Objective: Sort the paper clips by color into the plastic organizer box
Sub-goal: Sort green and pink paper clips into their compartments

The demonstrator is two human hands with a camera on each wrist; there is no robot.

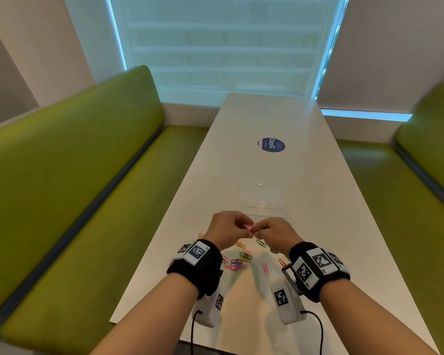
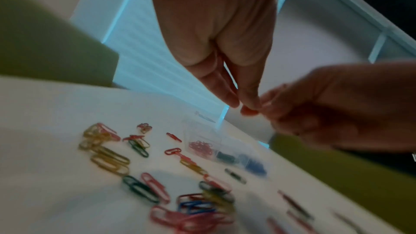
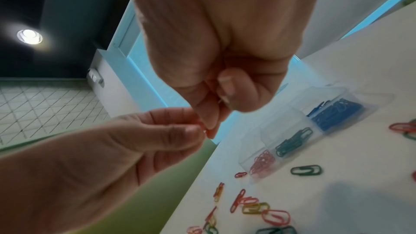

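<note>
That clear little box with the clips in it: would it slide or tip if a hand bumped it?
Probably slide. The plastic organizer box looks thin-walled and holds only small heaps of pink, green and blue clips, so it seems light, and the white table looks smooth and glossy. It sits low and long, so tipping seems unlikely, though a knock could scatter clips.

Clear plastic organizer box [image 3: 299,125], glossy white table [image 1: 318,201], matt green bench upholstery [image 1: 69,155].

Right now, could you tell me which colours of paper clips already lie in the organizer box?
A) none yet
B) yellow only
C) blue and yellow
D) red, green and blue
D: the right wrist view shows the organizer box holding red clips, green clips and blue clips in separate compartments.
</note>
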